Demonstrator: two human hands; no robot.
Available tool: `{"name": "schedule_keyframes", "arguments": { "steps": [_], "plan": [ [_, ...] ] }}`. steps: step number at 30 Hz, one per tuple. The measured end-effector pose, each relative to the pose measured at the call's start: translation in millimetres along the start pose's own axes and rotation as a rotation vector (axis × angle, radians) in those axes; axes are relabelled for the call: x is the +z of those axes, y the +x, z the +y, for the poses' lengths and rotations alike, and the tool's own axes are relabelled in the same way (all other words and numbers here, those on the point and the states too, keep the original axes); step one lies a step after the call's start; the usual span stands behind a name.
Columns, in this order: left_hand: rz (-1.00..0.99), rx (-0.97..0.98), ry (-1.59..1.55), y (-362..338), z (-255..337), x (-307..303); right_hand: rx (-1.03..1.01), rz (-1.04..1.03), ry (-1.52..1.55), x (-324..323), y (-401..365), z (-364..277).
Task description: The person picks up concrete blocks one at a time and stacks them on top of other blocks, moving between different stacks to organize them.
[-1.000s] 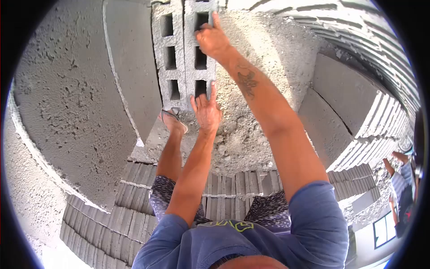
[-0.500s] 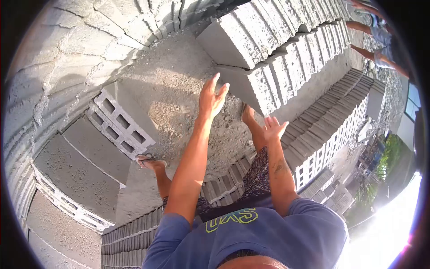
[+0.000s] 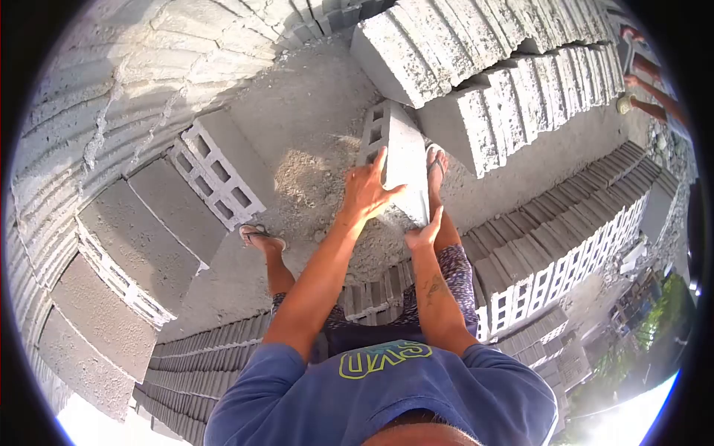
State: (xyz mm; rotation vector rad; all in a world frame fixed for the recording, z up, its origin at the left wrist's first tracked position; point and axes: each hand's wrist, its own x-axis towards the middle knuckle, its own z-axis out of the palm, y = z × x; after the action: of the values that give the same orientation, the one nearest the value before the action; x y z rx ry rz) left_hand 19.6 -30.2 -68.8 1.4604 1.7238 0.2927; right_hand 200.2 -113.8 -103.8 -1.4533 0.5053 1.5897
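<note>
A grey hollow concrete block [image 3: 407, 145] is between my hands, its holed face turned left and its smooth side up. My left hand [image 3: 366, 192] lies against its left side, fingers along the holed face and thumb across the near part. My right hand [image 3: 425, 233] cups its near right corner, with the fingertips pointing up along the edge. Some of the fingers are hidden by the block. Just beyond it stands a double-layer stack of blocks [image 3: 446, 134].
At left, more holed blocks [image 3: 216, 178] lean by a high block wall [image 3: 82, 97]. Long block rows [image 3: 550, 230] run along the right. Gravelly ground [image 3: 305, 178] lies between my sandalled feet. Another person's arm [image 3: 654, 89] shows at the upper right edge.
A concrete block has come between my hands, which were held out with nothing in them. My right hand has moved left and nearer to my body; my left hand has come down and now touches the block.
</note>
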Motion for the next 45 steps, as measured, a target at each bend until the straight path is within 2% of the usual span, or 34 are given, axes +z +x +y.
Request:
{"name": "schedule_keyframes", "arguments": {
  "steps": [1, 2, 3, 5, 7, 8, 9, 10, 11, 14, 17, 19, 20, 22, 24, 26, 29, 30, 31, 33, 35, 36, 37, 38, 39, 41, 43, 45],
  "plan": [
    [-0.080, -0.064, 0.139, -2.0, -3.4, 3.4, 0.025, -0.046, -0.007, -9.1, 10.1, 9.4],
    [-0.138, -0.263, 0.100, -0.8, -22.0, 7.7, 0.057, -0.023, -0.113, -18.5, 23.3, 18.7],
    [-0.088, -0.315, 0.098, -7.0, -48.3, 17.1, 0.078, 0.013, -0.183, -16.3, 25.0, 26.3],
    [-0.139, -0.419, -0.138, -26.4, -100.2, 36.1, 0.081, 0.081, -0.275, -9.2, 11.6, 43.7],
    [-0.210, -0.409, -0.076, -31.5, -109.9, 44.8, 0.038, 0.137, -0.337, -12.9, 1.1, 59.1],
    [-0.161, -0.361, -0.071, -34.2, -102.8, 38.9, 0.010, 0.103, -0.310, -4.4, -6.6, 60.5],
    [0.091, -0.181, -0.031, -36.1, -97.3, 35.0, -0.017, 0.083, -0.279, 3.7, -13.3, 64.5],
    [-0.026, -0.262, -0.041, -34.0, -93.9, 32.0, -0.017, 0.080, -0.300, 7.4, -22.3, 68.2],
    [-0.146, -0.339, -0.060, -30.2, -68.7, -3.8, 0.005, 0.076, -0.279, 10.2, -32.7, 70.8],
    [-0.232, -0.325, -0.006, -35.2, -59.9, -61.2, 0.114, 0.007, -0.211, 10.9, -43.6, 99.8],
    [-0.076, -0.300, 0.070, -49.6, -78.2, -108.2, 0.252, -0.086, -0.160, 33.8, -32.4, 154.2],
    [0.168, -0.284, 0.163, -60.1, -90.5, -125.1, 0.265, -0.177, -0.244, 54.2, -14.1, 187.4],
    [0.265, -0.299, 0.151, -64.7, -92.6, -132.9, 0.234, -0.132, -0.683, 73.4, -8.5, 187.1],
    [0.353, -0.258, 0.246, -77.3, -120.2, -119.6, -0.174, -0.465, -1.416, 43.4, 80.1, 199.6],
    [0.385, -0.273, 0.298, -82.0, -153.9, -93.9, -0.382, -0.395, -1.654, 122.9, 62.1, 175.3],
    [0.365, -0.337, 0.317, -85.4, -185.8, -71.0, -0.697, -0.514, -1.589, 171.1, 65.6, 183.8],
    [0.387, -0.441, 0.246, -96.8, -230.5, -5.3, -1.035, -0.857, -1.835, 251.1, 50.8, 224.0],
    [0.339, -0.529, 0.196, -99.1, -236.6, 11.3, -1.140, -1.001, -1.877, 266.9, 55.2, 242.3],
    [0.350, -0.538, 0.182, -97.2, -244.3, 22.7, -1.293, -1.092, -2.006, 281.7, 63.7, 260.0],
    [0.458, -0.588, 0.149, -99.8, -250.5, 46.0, -1.592, -1.328, -2.238, 302.3, 89.7, 286.9],
    [0.395, -0.614, 0.044, -120.2, -244.1, 46.1, -1.455, -1.499, -2.687, 320.4, 93.6, 301.7],
    [0.597, -0.599, -0.030, -131.4, -240.1, 50.3, -1.464, -1.540, -2.884, 324.2, 94.8, 308.2],
    [0.700, -0.588, -0.069, -141.0, -238.6, 56.0, -1.398, -1.538, -2.898, 324.3, 101.9, 313.3],
    [0.802, -0.570, -0.107, -150.3, -238.1, 63.8, -1.435, -1.553, -2.863, 324.4, 108.7, 317.4],
    [0.910, -0.913, -0.790, -157.6, -238.5, 91.6, -1.470, -1.564, -2.837, 323.2, 115.5, 320.3],
    [0.922, -1.209, -1.524, -151.8, -244.6, 107.9, -1.502, -1.506, -2.894, 318.6, 130.3, 332.3],
    [0.777, -1.121, -1.917, -134.9, -255.2, 108.8, -1.577, -1.423, -2.931, 328.0, 140.6, 339.1],
    [0.643, -1.018, -2.175, -119.0, -255.0, 83.0, -1.197, -1.421, -3.036, 333.7, 120.8, 332.8]
  ]
}}
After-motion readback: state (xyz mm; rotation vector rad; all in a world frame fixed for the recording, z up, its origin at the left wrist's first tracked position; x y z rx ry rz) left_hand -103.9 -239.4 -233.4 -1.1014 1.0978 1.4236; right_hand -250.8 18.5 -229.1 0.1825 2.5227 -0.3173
